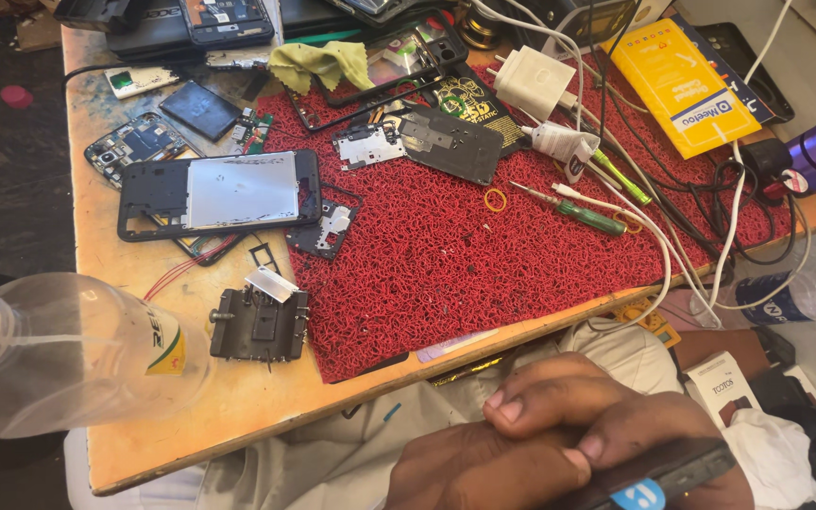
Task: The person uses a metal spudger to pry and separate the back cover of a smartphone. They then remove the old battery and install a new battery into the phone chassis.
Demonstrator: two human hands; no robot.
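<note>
Dark phone is lying low in the view, below the near edge of the wooden table, over the person's lap. Both hands are closing on it. Right hand is lying on top, its fingers curling across and its thumb pressing on the phone's upper edge. Left hand is sitting underneath and partly covered by the right, fingers bent; whether it is gripping the phone or only the other hand cannot be told from this view.

On the table, a red mesh mat is covering the middle. A phone frame with a silver plate is lying at the mat's left edge, partly on bare wood. A small black clamp jig is sitting near the table's front edge, just left of the mat. A green-handled screwdriver is lying on the mat toward the right, with a white charger plug further back. A yellow cloth is resting at the rear. A clear plastic bottle is standing close to the camera at the left, blurred. A yellow flat packet is lying at the back right.
</note>
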